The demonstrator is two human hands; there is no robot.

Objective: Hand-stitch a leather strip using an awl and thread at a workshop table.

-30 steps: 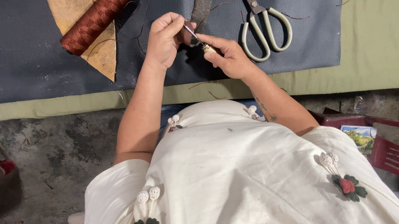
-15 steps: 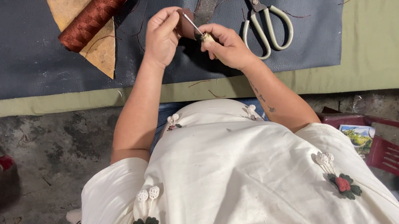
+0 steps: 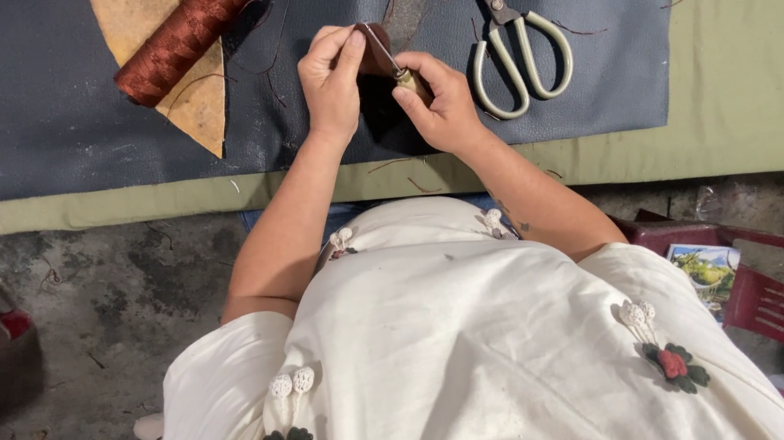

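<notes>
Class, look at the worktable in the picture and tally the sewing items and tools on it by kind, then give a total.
Spool of reddish-brown thread: 1
Pale-handled metal scissors: 1
Thin metal awl with a wooden handle, held in the right hand: 1
Small brown leather piece, held in the left hand: 1
Tan wedge-shaped leather piece: 1
Dark blue mat: 1
Total: 6

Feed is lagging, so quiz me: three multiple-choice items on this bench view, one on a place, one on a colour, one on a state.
1. Where do the scissors lie?
A. On the dark mat
B. On the floor
C. On the red chair

2. What colour is the thread spool?
A. Green
B. Reddish brown
C. White

3. What is the right hand doing?
A. Resting flat
B. Gripping an awl-like tool
C. Lifting the scissors

Answers: 1 A, they rest on the mat right of the hands. 2 B, its wound thread is rust brown. 3 B, its fingers close round the tool's handle, beside the left hand.
</notes>
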